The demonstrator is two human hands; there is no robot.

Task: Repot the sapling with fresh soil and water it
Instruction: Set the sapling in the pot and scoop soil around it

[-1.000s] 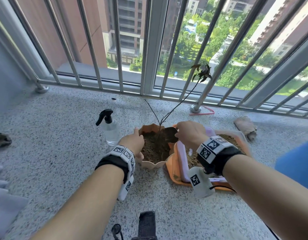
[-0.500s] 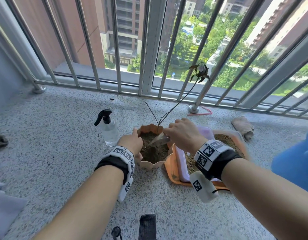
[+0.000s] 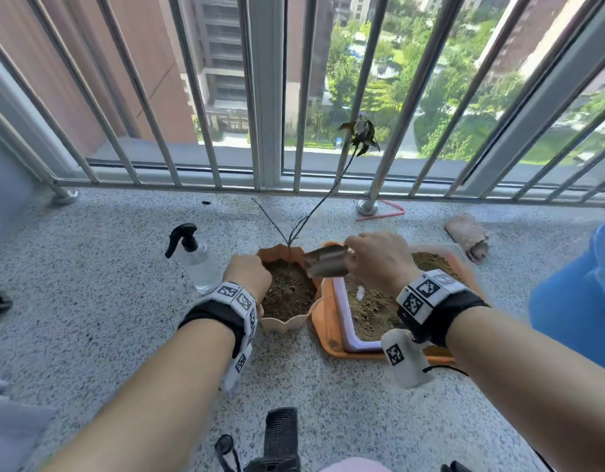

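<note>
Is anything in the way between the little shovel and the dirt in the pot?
Nothing visible blocks it. The trowel, held by the right hand, hangs over the pot and its open soil. The sapling stem stands just left of the blade.

Speckled rough stone floor (image 3: 90, 301) — glossy metal railing (image 3: 267, 97), clear plastic spray bottle (image 3: 200, 260), crumbly matt soil (image 3: 287, 291).
</note>
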